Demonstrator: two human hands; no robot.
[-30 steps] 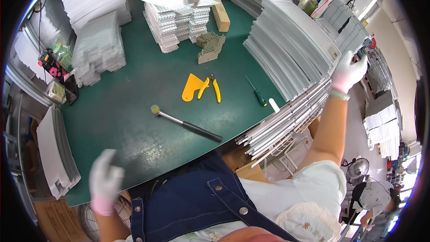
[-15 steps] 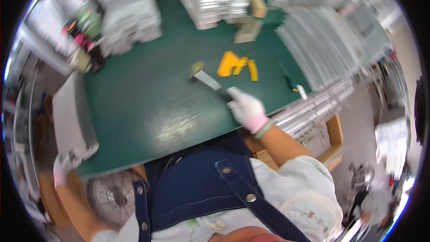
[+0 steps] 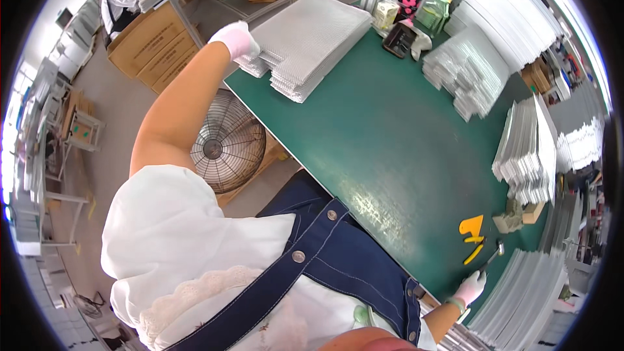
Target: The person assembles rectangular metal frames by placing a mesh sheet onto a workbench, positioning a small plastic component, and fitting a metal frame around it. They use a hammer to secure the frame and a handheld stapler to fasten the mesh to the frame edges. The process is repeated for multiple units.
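At the table's left end lies a thick stack of silvery mesh-like sheets (image 3: 318, 36) with notched edges. My left hand (image 3: 237, 40), in a white and pink glove, is closed at the near left corner of the stack; its fingertips are partly hidden. Far to the right, my gloved right hand (image 3: 471, 288) is closed round the handle of a hammer (image 3: 499, 248), whose metal head points away from me. Beside the hammer lie yellow-handled pliers (image 3: 474, 251) and a yellow scraper-like piece (image 3: 472, 225).
More sheet stacks stand on the green table (image 3: 383, 136): a notched pile (image 3: 468, 68) at the back, another (image 3: 530, 149) and ribbed sheets (image 3: 523, 292) at right. A phone-like dark device (image 3: 398, 40) and green jug (image 3: 435, 10) sit behind. A floor fan (image 3: 227, 143) stands below; another person (image 3: 120, 0) works far left.
The view has swung toward the left end of the table. My right hand has carried the hammer rightward, past the yellow pliers. My left hand stays at the corner of the sheet stack.
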